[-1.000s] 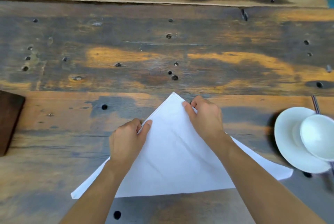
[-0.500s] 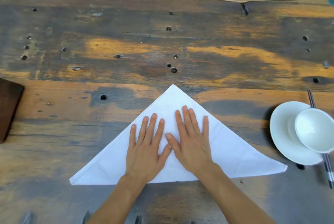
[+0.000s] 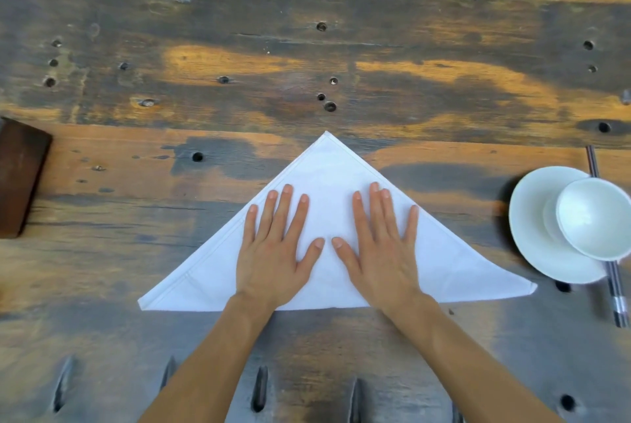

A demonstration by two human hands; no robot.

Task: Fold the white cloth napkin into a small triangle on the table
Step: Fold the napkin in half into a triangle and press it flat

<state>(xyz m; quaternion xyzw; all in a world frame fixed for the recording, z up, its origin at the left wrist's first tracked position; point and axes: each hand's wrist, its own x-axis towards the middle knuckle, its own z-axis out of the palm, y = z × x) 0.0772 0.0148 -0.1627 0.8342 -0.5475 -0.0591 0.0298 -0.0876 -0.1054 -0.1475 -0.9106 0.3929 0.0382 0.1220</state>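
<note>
Weathered wooden surface point(image 3: 409, 88) looks slick, so with both hands point(image 3: 273, 252) point(image 3: 382, 248) pressing flat and gripping nothing, the napkin point(image 3: 454, 262) could slide and skew the fold.

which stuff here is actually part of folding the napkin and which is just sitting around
Part of the job: white napkin, folded into a large triangle; left hand and right hand, both flat on it; table under it.
Lying about: saucer, bowl on it, chopsticks beside them, dark wooden block at the left edge.
</note>
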